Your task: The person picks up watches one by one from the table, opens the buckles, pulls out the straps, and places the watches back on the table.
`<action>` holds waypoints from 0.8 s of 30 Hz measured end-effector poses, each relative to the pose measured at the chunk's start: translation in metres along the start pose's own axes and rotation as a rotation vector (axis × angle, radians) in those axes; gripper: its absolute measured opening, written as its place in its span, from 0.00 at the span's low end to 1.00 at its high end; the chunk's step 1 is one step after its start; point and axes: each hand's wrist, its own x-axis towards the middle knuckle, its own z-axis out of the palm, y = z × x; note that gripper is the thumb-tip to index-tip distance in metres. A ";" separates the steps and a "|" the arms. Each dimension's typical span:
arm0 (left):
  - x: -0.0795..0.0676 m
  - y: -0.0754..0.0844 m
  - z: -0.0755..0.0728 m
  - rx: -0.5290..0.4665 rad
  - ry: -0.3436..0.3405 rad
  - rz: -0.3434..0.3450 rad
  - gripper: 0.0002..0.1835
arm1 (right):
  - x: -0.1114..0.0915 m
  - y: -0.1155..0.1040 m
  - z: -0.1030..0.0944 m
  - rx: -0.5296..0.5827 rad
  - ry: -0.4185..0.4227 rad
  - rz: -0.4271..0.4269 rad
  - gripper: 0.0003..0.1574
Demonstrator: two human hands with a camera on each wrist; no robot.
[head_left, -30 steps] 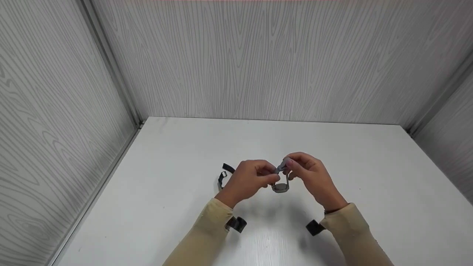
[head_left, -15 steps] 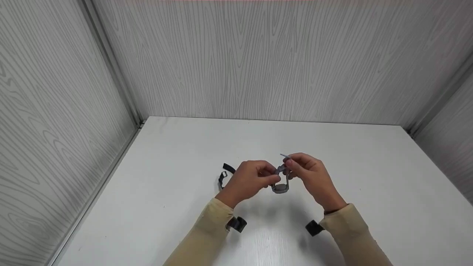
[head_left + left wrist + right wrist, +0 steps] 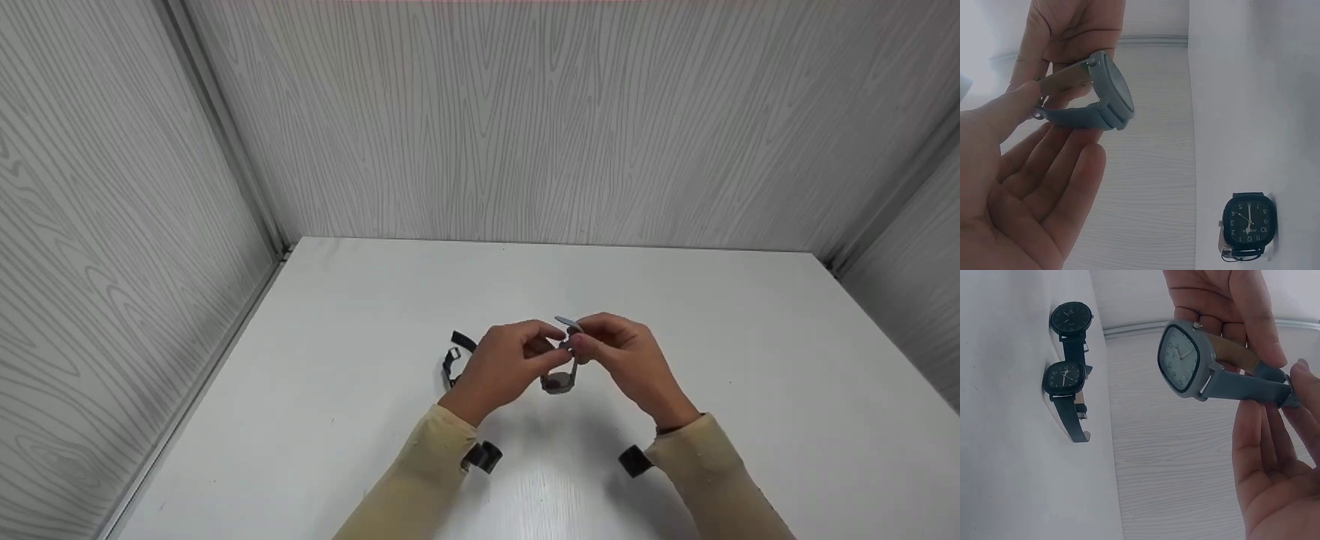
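A wristwatch (image 3: pixel 1179 357) with a blue-grey strap and a pale, rounded-square dial is held up over the white table between both hands. In the head view its case (image 3: pixel 557 383) hangs below the fingers, and the free strap end (image 3: pixel 568 322) sticks up at the top. My left hand (image 3: pixel 506 367) pinches the strap from the left, index finger close to that strap end. From the other side my right hand (image 3: pixel 634 364) pinches the strap at the buckle (image 3: pixel 1289 391). The strap forms a loop, with its tan inner side (image 3: pixel 1233 351) showing. Fingers partly hide the buckle.
On the white table (image 3: pixel 375 300) two black watches lie close together: a round one (image 3: pixel 1071 318) and a square one (image 3: pixel 1065 377). In the head view, their black strap (image 3: pixel 464 341) shows just left of my left hand. Wood-grain panels (image 3: pixel 480 120) enclose the table.
The free strap end has come up and now points up-left above the fingers. The watch and my right fingers have shifted slightly left, and my left index finger has reached up.
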 end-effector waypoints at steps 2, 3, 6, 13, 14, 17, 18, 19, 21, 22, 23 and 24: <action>0.000 0.000 0.001 0.023 0.014 0.018 0.15 | 0.000 0.000 0.000 -0.004 -0.005 0.003 0.15; 0.000 0.000 0.001 0.030 0.023 0.029 0.13 | 0.000 0.001 0.000 -0.003 -0.011 0.004 0.15; 0.001 -0.001 0.001 0.034 0.048 0.066 0.10 | 0.000 0.001 0.000 0.013 -0.045 -0.002 0.16; 0.001 -0.002 0.001 -0.056 0.092 0.106 0.04 | -0.001 0.000 -0.002 0.038 -0.123 -0.037 0.18; 0.001 -0.003 0.001 -0.067 0.096 0.106 0.04 | -0.001 0.000 -0.002 0.037 -0.120 -0.032 0.18; 0.001 -0.003 0.000 -0.093 0.096 0.105 0.05 | 0.000 0.000 -0.002 0.013 -0.104 -0.019 0.16; 0.001 -0.004 0.000 -0.097 0.092 0.105 0.05 | 0.000 0.001 -0.002 0.001 -0.097 -0.016 0.15; 0.001 -0.004 0.000 -0.101 0.085 0.103 0.06 | 0.000 0.001 -0.002 -0.014 -0.089 -0.013 0.14; 0.001 -0.003 0.000 -0.100 0.067 0.093 0.07 | 0.000 0.001 -0.002 -0.053 -0.071 -0.018 0.12; 0.001 -0.003 0.000 -0.098 0.057 0.084 0.07 | 0.000 0.001 -0.002 -0.069 -0.063 -0.026 0.11; 0.001 -0.002 0.000 -0.095 0.048 0.076 0.08 | 0.000 0.001 -0.002 -0.088 -0.055 -0.037 0.10; 0.001 -0.002 0.000 -0.090 0.040 0.069 0.09 | 0.000 0.001 -0.002 -0.101 -0.048 -0.047 0.10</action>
